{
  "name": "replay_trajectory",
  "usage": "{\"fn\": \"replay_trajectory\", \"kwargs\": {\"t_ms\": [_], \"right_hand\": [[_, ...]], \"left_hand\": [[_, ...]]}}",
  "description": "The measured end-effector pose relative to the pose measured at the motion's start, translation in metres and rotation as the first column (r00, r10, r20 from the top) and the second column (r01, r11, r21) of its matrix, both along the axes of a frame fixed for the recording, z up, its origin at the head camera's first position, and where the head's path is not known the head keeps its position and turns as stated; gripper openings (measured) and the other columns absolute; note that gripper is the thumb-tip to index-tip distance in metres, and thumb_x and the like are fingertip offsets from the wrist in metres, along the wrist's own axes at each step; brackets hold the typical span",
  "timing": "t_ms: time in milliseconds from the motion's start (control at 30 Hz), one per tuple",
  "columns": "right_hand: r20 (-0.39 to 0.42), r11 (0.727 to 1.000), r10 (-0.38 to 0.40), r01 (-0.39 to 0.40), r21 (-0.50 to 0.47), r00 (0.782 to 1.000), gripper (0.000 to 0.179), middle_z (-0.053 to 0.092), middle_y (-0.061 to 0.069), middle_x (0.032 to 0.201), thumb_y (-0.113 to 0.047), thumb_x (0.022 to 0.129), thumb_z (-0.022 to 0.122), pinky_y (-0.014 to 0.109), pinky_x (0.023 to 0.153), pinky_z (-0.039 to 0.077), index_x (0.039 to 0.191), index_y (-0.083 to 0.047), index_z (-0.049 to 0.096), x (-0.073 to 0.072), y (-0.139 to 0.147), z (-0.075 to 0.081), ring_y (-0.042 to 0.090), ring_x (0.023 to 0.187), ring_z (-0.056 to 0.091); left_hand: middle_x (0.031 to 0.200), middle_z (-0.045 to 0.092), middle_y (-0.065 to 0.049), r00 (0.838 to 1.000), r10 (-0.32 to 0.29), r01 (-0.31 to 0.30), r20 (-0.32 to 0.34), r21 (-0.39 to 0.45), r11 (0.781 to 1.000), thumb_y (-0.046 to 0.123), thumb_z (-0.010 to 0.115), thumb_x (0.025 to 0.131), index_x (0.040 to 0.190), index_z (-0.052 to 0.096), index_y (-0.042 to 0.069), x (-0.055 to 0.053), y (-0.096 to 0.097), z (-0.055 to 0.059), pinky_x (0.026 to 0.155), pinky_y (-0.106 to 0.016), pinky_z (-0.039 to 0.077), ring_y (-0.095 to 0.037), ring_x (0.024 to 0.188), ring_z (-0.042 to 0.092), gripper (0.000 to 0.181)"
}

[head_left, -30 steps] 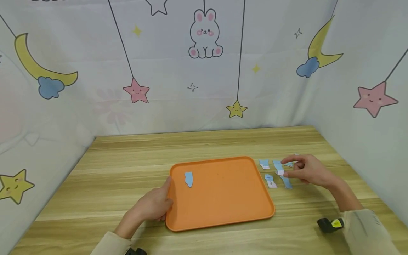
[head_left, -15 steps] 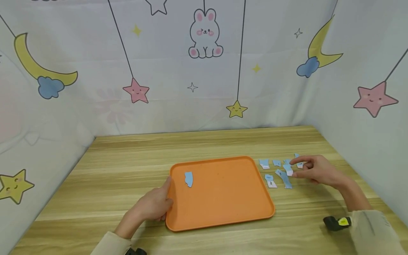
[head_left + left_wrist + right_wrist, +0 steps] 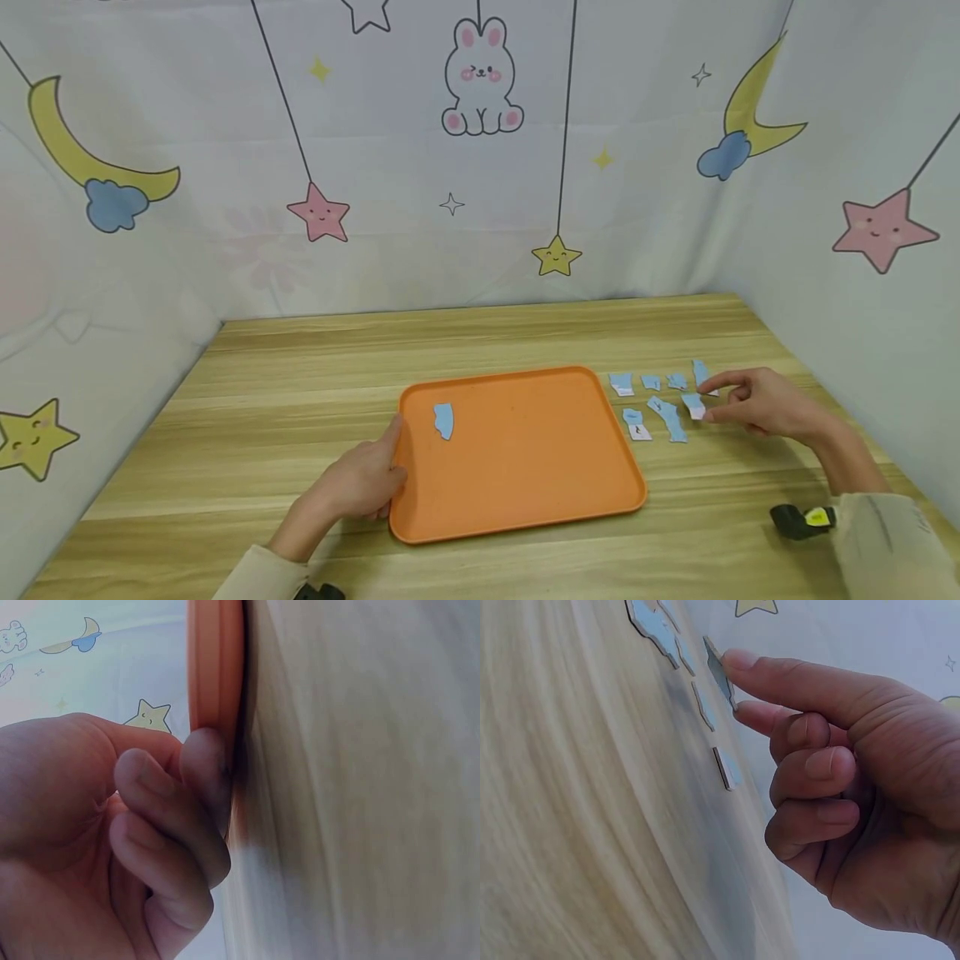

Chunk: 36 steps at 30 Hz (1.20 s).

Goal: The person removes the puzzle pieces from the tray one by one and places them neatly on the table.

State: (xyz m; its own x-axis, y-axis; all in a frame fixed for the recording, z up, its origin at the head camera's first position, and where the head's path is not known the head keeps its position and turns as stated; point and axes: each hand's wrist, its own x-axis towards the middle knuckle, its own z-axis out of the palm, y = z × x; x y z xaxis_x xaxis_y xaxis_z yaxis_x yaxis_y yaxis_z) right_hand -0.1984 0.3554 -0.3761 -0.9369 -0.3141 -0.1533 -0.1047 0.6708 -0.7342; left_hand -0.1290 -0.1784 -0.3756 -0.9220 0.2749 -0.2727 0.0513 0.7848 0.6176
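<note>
An orange tray point(image 3: 517, 458) lies on the table with one pale blue puzzle piece point(image 3: 444, 422) in its upper left part. My left hand point(image 3: 367, 479) holds the tray's left edge; in the left wrist view its fingers are curled against the orange rim point(image 3: 216, 667). To the right of the tray my right hand point(image 3: 765, 404) pinches a blue-and-white puzzle piece point(image 3: 693, 406) between thumb and index finger. The right wrist view shows this held piece point(image 3: 718, 675) tilted and raised off the wood, with the other fingers curled in.
Several other puzzle pieces lie right of the tray, among them a long blue one point(image 3: 669, 419), a blue-and-white one point(image 3: 622, 383) and another point(image 3: 637, 424). Fabric walls with printed stars surround the wooden table point(image 3: 315, 358) at the back and sides.
My right hand has moved rightward with the pinched puzzle piece, away from the tray, uncovering pieces beneath. The left hand and the tray have stayed put.
</note>
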Motion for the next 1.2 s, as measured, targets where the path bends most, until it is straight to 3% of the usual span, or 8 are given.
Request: {"fn": "replay_trajectory", "kwargs": {"t_ms": [567, 800, 1200], "right_hand": [[-0.018, 0.997, 0.018, -0.017, 0.069, 1.000, 0.046, 0.039, -0.005, 0.055, -0.030, 0.081, 0.075, 0.026, 0.039, 0.036, 0.117, -0.005, 0.063, -0.0027, 0.0036, -0.0071, 0.007, 0.040, 0.035], [0.000, 0.999, 0.020, -0.020, 0.035, 1.000, 0.049, 0.031, -0.005, 0.054, -0.028, 0.080, 0.075, 0.026, 0.039, 0.034, 0.118, -0.001, 0.061, -0.0023, 0.0026, -0.0075, 0.008, 0.040, 0.029], [-0.009, 1.000, 0.023, -0.023, 0.007, 1.000, 0.054, 0.034, -0.005, 0.055, -0.024, 0.079, 0.076, 0.025, 0.039, 0.034, 0.123, 0.001, 0.057, -0.0019, 0.0037, -0.0055, 0.007, 0.040, 0.031]], "left_hand": [[0.048, 0.055, -0.003, 1.000, 0.009, -0.009, -0.012, 0.017, 1.000, 0.007, 0.043, 0.090, 0.153, 0.001, 0.002, 0.0010, 0.0014, -0.0013, 0.039, -0.026, 0.033, -0.012, 0.034, 0.043, 0.075], [0.048, 0.054, -0.003, 1.000, 0.006, -0.005, -0.018, 0.021, 1.000, 0.006, 0.043, 0.089, 0.152, 0.002, 0.000, 0.0011, 0.0009, -0.0022, 0.039, -0.026, 0.035, -0.011, 0.035, 0.043, 0.075], [0.048, 0.053, -0.003, 1.000, 0.004, -0.004, -0.028, 0.018, 1.000, 0.006, 0.043, 0.089, 0.152, 0.003, -0.001, 0.0012, 0.0008, -0.0018, 0.039, -0.026, 0.034, -0.011, 0.035, 0.043, 0.075]]}}
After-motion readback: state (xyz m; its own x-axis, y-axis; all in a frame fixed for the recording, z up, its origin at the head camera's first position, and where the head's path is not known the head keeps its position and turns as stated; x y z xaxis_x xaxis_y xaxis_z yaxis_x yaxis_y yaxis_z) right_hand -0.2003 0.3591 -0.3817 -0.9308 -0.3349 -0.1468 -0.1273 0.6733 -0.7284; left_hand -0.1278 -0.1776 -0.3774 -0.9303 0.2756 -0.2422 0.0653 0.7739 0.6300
